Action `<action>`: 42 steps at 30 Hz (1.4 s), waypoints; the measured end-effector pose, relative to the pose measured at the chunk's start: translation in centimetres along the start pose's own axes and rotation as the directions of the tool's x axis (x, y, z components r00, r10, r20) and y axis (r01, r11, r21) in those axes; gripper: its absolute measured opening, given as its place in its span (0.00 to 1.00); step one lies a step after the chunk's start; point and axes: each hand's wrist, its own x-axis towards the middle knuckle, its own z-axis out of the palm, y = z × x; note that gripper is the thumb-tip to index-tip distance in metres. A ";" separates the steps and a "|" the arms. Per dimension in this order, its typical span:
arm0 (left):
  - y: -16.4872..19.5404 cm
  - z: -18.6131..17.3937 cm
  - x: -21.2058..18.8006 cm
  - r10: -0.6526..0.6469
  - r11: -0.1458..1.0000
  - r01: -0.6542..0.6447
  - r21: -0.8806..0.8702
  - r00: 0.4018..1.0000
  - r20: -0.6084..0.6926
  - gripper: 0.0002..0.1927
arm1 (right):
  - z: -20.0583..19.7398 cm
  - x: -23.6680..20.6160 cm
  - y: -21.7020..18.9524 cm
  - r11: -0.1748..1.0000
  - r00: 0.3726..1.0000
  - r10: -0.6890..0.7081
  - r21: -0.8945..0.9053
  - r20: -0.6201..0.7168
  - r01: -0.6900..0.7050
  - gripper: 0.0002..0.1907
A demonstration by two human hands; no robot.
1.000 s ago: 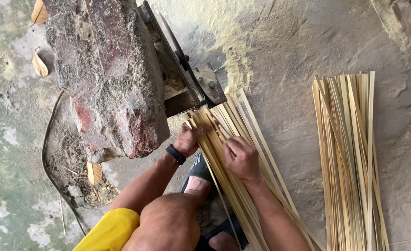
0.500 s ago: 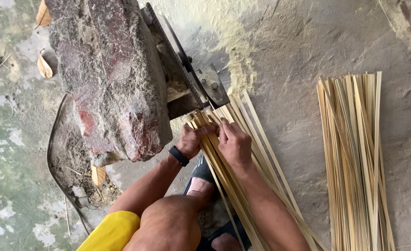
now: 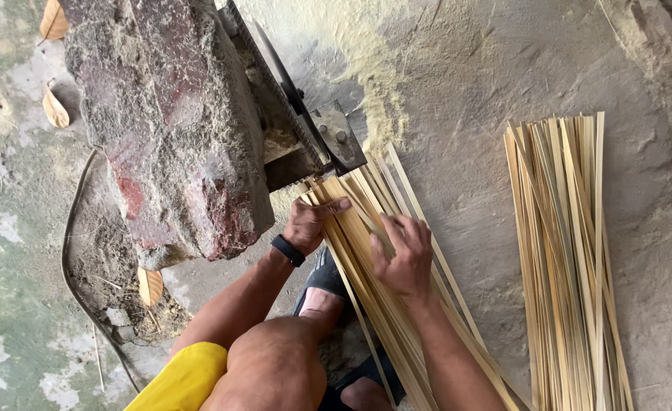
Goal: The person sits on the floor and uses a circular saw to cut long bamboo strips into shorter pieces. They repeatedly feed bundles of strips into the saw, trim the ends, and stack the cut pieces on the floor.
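Hands press a fan of bamboo strips (image 3: pixel 381 281): left hand (image 3: pixel 309 222) clasps their tips beside the metal cutter (image 3: pixel 328 141), while right hand (image 3: pixel 404 255) has slid down, fingers now spread flat.

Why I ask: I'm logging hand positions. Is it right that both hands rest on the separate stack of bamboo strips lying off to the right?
Not quite. In the head view the left hand and right hand rest on the bundle of strips by the blade; the right-side stack lies untouched.

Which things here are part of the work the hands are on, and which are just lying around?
In use: left hand, right hand, bamboo strips, blade, big stone.
Lying about: second strip pile, dry leaves, cord.
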 end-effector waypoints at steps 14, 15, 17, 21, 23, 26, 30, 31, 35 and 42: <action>0.4 -0.1 -0.3 0.083 0.990 -0.070 -0.124 0.991 0.106 0.15 | 5.5 4.0 -1.1 0.970 0.977 0.169 0.151 0.132 -0.188 0.10; 0.5 0.0 -0.4 0.077 0.992 -0.065 -0.109 0.990 0.118 0.15 | 5.8 4.4 -1.3 0.970 0.977 0.167 0.157 0.135 -0.187 0.11; 0.5 0.0 -0.4 0.063 0.995 -0.050 -0.083 0.986 0.154 0.14 | 5.9 4.7 -1.4 0.972 0.980 0.156 0.157 0.120 -0.174 0.12; 0.4 0.1 -0.3 0.018 0.999 -0.018 -0.038 1.000 0.021 0.15 | 4.0 3.5 -0.8 0.953 0.936 0.222 0.140 0.272 -0.267 0.14; 0.3 0.0 -0.2 0.037 0.998 -0.034 -0.043 0.998 0.050 0.15 | 2.3 2.1 -0.3 0.969 0.958 0.195 0.108 0.211 -0.221 0.16; 0.2 -0.1 -0.2 -0.025 0.999 0.027 -0.041 0.999 0.039 0.14 | 0.5 -0.5 0.1 0.998 0.998 0.054 0.015 -0.024 -0.054 0.18; 0.2 0.1 -0.4 0.014 0.997 -0.006 -0.081 0.994 0.106 0.13 | 0.9 -2.3 0.1 0.932 0.923 0.292 0.143 0.251 -0.333 0.17; 0.3 0.1 -0.5 0.013 0.994 -0.002 -0.107 0.995 0.103 0.13 | 1.2 -2.4 0.1 0.867 0.860 0.371 0.200 0.350 -0.456 0.15; 0.7 0.1 -0.7 0.033 0.976 0.014 -0.218 0.977 0.209 0.15 | 2.3 -1.3 0.3 0.987 0.990 0.139 0.073 0.025 -0.141 0.11; 0.5 -0.6 -0.2 0.013 0.991 0.005 -0.132 0.990 0.140 0.16 | 4.7 2.6 -0.6 0.972 0.979 0.161 0.152 0.125 -0.179 0.11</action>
